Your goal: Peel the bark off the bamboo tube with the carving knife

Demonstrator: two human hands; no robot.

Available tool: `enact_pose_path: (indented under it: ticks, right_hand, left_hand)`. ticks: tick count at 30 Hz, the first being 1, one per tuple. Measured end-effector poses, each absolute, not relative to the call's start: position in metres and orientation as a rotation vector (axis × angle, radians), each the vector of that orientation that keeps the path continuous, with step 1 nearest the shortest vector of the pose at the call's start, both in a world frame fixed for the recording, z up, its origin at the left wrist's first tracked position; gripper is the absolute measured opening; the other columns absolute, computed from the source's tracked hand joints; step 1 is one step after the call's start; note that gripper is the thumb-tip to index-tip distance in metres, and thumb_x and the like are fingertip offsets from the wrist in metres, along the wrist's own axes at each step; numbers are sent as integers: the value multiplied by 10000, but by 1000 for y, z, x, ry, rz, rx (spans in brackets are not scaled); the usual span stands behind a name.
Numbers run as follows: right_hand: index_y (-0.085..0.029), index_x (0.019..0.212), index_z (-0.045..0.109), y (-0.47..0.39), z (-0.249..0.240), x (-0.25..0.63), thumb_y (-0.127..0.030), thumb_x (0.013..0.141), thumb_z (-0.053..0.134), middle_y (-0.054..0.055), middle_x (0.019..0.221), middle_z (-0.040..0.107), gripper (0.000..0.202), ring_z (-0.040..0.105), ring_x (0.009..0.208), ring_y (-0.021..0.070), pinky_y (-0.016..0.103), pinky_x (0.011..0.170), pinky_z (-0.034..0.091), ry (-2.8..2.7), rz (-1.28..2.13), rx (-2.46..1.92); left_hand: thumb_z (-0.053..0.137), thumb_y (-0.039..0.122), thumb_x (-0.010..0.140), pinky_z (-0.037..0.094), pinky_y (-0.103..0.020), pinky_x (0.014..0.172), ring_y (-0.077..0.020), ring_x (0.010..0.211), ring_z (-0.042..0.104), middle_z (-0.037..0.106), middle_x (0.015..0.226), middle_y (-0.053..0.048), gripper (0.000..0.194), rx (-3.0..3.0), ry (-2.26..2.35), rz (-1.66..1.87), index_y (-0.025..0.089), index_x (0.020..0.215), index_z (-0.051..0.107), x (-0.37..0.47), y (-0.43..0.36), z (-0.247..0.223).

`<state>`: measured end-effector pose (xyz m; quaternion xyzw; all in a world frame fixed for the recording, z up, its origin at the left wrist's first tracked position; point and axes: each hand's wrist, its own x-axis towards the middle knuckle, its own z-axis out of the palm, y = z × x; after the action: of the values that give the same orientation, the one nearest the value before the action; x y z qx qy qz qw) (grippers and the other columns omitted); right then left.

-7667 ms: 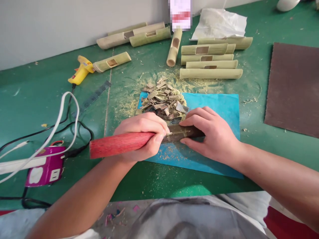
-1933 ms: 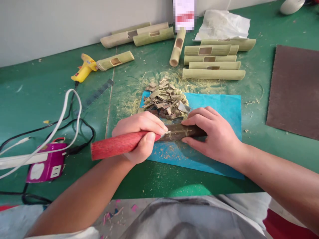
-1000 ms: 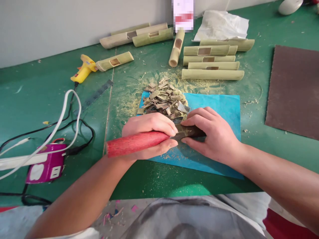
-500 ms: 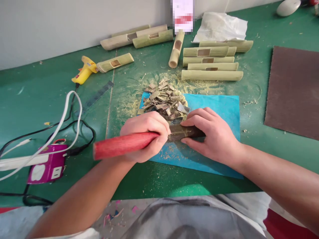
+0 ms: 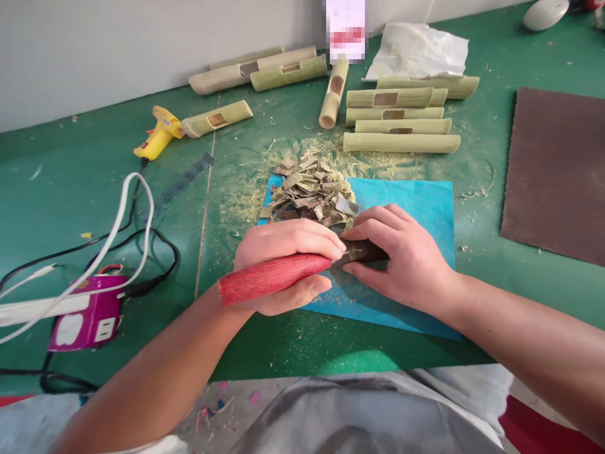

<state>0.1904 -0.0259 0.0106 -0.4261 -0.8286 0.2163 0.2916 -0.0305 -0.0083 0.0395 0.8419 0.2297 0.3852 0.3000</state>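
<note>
A tool with a red wooden handle lies in my left hand, between the palm, fingers and thumb. Its working end is hidden by the fingers. The fingertips of that hand reach the left end of a dark brown piece, which looks like bamboo and has pale scratches on top. My right hand grips the same piece from the right, thumb on the near side and fingers on the far side. Beneath both hands a blue sheet carries fine shavings. Just beyond them rises a pile of bamboo chips.
Several bamboo tubes with cut openings lie at the back. A yellow glue gun touches another tube. Cables and a purple power socket occupy the left side. A dark brown sheet lies at the right.
My left hand and the red-handled tool have moved right along the dark piece, covering more of it. The left fingers look straighter than before. My right hand has hardly moved.
</note>
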Motion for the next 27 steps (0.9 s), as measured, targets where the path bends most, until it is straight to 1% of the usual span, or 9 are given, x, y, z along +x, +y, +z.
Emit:
enact_pose_path:
  ticks: [6,12,16,21,24,27]
  right_hand:
    - [-221,981,634,-25,11,191,-256,802,702,74,1038,699,194,598,923,246,389,777,460,-2209,574,-1113]
    - [-216,977,634,-26,12,190,-256,815,696,75,1022,700,178,594,901,244,393,778,464,-2210,552,-1119]
    - [-200,974,640,-26,12,189,-260,817,706,82,1013,697,181,593,898,246,400,782,469,-2204,569,-1119]
    - [-205,998,634,-26,11,190,-273,813,709,85,1046,696,210,593,933,258,407,794,473,-2206,586,-1144]
    - [-199,1001,638,-25,11,190,-275,811,714,88,1046,696,218,593,933,260,408,798,473,-2210,578,-1147]
    - [-191,1002,640,-25,11,190,-271,814,713,93,1046,695,216,587,929,257,408,797,473,-2218,583,-1144]
  left_hand:
    - [724,297,860,644,-310,779,-208,898,761,784,963,-73,188,2283,621,977,234,1035,692,-31,-8,39]
    - [774,256,820,644,-305,775,-190,850,758,784,940,-63,173,2322,640,949,230,970,693,-27,-7,41]
    - [721,169,820,639,-320,739,-183,792,745,775,861,-47,101,2329,691,983,232,893,689,-21,-8,43]
    - [646,100,792,610,-309,616,-165,663,701,736,732,-21,149,2350,672,1078,243,831,653,-18,-10,46]
    - [632,96,796,595,-295,598,-156,655,689,727,726,-16,147,2324,679,1119,239,828,652,-20,-11,44]
    - [650,120,819,598,-287,644,-154,709,711,741,788,-34,92,2210,688,1165,207,842,668,-23,-10,41]
